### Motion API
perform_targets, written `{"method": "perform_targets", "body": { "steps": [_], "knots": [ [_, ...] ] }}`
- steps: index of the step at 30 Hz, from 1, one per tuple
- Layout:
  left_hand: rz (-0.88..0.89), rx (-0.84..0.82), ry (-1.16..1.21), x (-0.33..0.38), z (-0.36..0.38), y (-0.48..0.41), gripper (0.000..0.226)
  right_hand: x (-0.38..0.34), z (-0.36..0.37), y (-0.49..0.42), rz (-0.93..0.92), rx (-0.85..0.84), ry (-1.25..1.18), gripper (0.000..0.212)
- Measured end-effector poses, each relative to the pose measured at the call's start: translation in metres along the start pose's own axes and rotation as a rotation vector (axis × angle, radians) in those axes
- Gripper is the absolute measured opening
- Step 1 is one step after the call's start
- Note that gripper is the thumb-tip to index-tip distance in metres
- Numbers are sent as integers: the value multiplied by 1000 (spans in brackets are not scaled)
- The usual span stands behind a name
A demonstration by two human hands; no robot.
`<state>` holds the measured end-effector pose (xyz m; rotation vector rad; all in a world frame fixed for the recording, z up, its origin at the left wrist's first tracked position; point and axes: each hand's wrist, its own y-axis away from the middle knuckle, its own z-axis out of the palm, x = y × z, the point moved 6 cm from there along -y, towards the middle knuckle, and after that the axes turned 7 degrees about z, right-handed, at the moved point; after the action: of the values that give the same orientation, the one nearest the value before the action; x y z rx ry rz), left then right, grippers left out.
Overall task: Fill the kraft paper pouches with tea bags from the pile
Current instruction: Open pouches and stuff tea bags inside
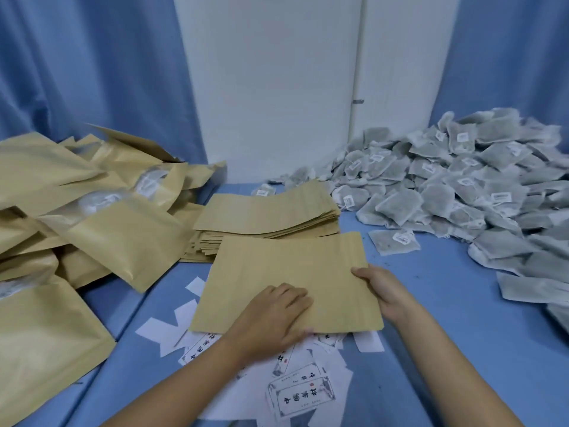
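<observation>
Kraft paper pouch point(289, 282), flat and seemingly unfilled, sits between both hands at the middle of the blue surface point(446, 334). It is just in front of the stack of empty pouches point(268, 217) and over a scatter of printed labels point(301, 392). The left hand point(274, 315) grips its near edge, fingers point(295, 295) close together on top and the thumb tucked at the rim. The right hand point(385, 291) pinches the right edge, thumb above, its other fingers hidden beneath the paper. From my remote seat I cannot tell whether the pouch rests on the labels or is lifted just clear.

I judge the mouth to be unopened, and the risks I see start there. A thin, slick pouch may refuse to part, or a second one may be clinging beneath; I cannot rule that out. Loose labels under the near edge could be dragged along or slip inside. The tea bag pile point(462, 186) lies well apart to the right, with one stray tea bag point(394, 240) nearer. A careless reach could pull the slope down across the surface.

Filled pouches point(77, 195) are heaped on the left. Blue curtains point(92, 72) hang either side of a white wall panel point(271, 72) behind.
</observation>
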<state>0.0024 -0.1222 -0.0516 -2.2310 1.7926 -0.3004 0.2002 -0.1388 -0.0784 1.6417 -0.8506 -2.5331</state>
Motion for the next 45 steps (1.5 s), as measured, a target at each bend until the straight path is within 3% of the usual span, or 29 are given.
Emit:
{"method": "perform_targets", "body": {
  "steps": [3, 8, 16, 20, 23, 26, 28, 31, 37, 39, 42, 43, 45],
  "knots": [
    [-228, 49, 333, 11, 5, -28, 60, 14, 0, 1, -11, 17, -85, 30],
    [-640, 156, 592, 15, 23, -82, 55, 29, 15, 4, 53, -194, -310, 43],
    [-690, 174, 776, -1, 39, -92, 67, 29, 15, 0, 74, -286, -402, 42],
    [-687, 200, 936, -6, 38, -89, 59, 29, 12, -5, 60, -284, -405, 41],
    [-664, 222, 846, -2, 33, -88, 47, 25, 10, -5, -105, -157, -167, 33],
    [-655, 207, 778, 5, 34, -91, 69, 13, 5, 4, -344, 71, 171, 37],
    [-609, 182, 764, 10, 36, -92, 77, 12, 3, 4, -365, 71, 193, 22],
    [-571, 251, 781, 10, 35, -88, 71, 12, -4, 0, -339, 76, 241, 14],
    [-647, 467, 862, 7, 32, -73, 61, 14, -6, 2, -357, 181, 195, 21],
    [-707, 391, 786, 4, 32, -74, 54, 15, -1, 3, -372, 170, 181, 23],
    [-768, 147, 554, 4, 30, -84, 33, 16, -1, 5, -382, 174, 151, 26],
    [-779, 105, 486, 5, 27, -87, 21, 14, -2, 7, -396, 185, 174, 27],
    [-793, 119, 419, 4, 22, -88, 22, 8, -1, 10, -431, 180, 241, 28]
  ]
}}
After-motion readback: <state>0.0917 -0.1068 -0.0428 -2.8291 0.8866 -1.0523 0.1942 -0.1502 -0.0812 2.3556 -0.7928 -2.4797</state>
